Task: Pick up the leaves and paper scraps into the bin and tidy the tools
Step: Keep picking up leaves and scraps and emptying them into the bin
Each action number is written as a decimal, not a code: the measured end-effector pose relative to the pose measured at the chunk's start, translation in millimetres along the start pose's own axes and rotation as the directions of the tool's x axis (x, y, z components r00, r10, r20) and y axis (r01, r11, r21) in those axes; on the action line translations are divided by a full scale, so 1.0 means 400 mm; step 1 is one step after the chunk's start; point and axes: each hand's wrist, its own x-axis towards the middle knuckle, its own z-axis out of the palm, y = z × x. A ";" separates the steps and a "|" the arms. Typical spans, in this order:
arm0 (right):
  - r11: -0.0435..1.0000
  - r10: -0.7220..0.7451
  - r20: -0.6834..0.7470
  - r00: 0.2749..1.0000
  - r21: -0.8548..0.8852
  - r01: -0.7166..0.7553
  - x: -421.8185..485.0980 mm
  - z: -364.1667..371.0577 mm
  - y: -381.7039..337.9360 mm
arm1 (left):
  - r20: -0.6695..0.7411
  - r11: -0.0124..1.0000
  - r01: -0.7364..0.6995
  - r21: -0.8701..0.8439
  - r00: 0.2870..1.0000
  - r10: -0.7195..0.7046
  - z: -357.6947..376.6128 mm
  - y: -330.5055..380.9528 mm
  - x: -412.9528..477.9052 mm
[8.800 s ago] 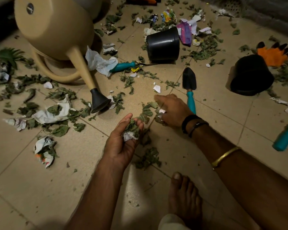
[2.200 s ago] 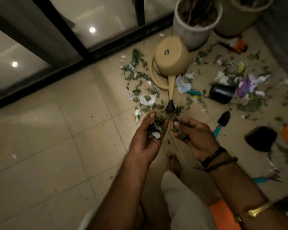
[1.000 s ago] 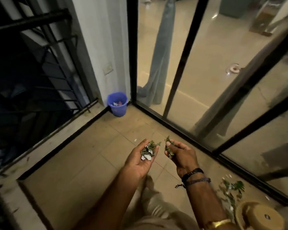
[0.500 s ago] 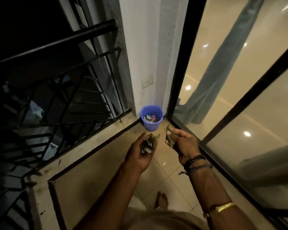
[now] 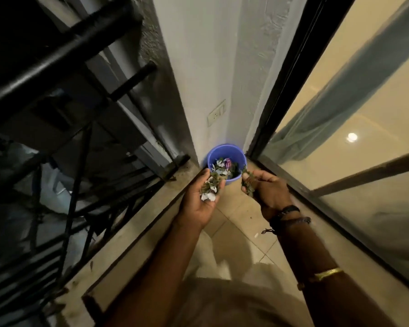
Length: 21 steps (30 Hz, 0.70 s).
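Leaves and paper scraps are carried in two handfuls at the bin's near edge, above the floor, and are not yet tipped in.

The right side is filled by a glass door and the left by a black railing with open gaps between its bars. Between them a white wall is seen in the corner, and a narrow strip of tiled floor is left below. The bin, blue and round, is set on that floor tight in the corner, and dropped litter is seen inside it. The left hand is held palm up at the near rim, its grip cupped loosely around the mixed heap. The right hand is held at the bin's right edge, its grip pinched together on a leaf clump that hangs below the fingers.

Neither handful is judged to be fully over the mouth. If they are released from here, light pieces may be dropped onto the floor short of the rim. With so loose a cup, scraps could be shed off the palm's edge as the wrist is turned. If both handfuls are tipped together, the narrow mouth may be overshot. Drifting flakes could be lost through the railing gaps, and the bin could be knocked over by a knuckle.
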 end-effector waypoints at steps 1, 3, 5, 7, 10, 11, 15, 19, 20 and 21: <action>0.999 0.017 -0.015 1.000 0.033 -0.017 0.047 0.022 0.004 | -0.002 0.999 0.019 0.039 1.000 -0.019 0.012 0.020 0.048; 0.995 0.060 -0.056 0.997 0.082 -0.055 0.141 0.054 0.022 | -0.027 0.991 0.059 0.121 0.998 -0.056 0.023 0.048 0.151; 0.989 0.100 -0.109 0.989 0.118 -0.087 0.235 0.073 0.051 | -0.049 0.980 0.100 0.171 0.994 -0.093 0.024 0.065 0.257; 0.977 0.149 -0.150 0.977 0.176 -0.122 0.327 0.077 0.089 | -0.083 0.969 0.124 0.211 0.991 -0.109 0.016 0.071 0.363; 0.954 0.231 -0.172 0.958 0.235 -0.188 0.463 0.064 0.150 | -0.142 0.947 0.176 0.269 0.980 -0.141 -0.004 0.056 0.516; 0.946 0.258 -0.173 0.950 0.245 -0.212 0.510 0.058 0.172 | -0.162 0.936 0.192 0.293 0.975 -0.150 -0.012 0.045 0.565; 0.924 0.325 -0.160 0.932 0.263 -0.277 0.701 0.046 0.245 | -0.191 0.890 0.207 0.406 0.972 -0.139 -0.037 -0.002 0.758; 0.917 0.345 -0.190 0.919 0.275 -0.288 0.899 0.051 0.313 | -0.248 0.870 0.243 0.429 0.958 -0.146 -0.053 -0.054 0.967; 0.918 0.352 -0.205 0.913 0.266 -0.294 0.940 0.053 0.319 | -0.265 0.868 0.241 0.434 0.955 -0.132 -0.058 -0.066 1.015; 0.921 0.355 -0.202 0.913 0.245 -0.303 0.981 0.053 0.328 | -0.285 0.863 0.247 0.440 0.950 -0.126 -0.060 -0.075 1.054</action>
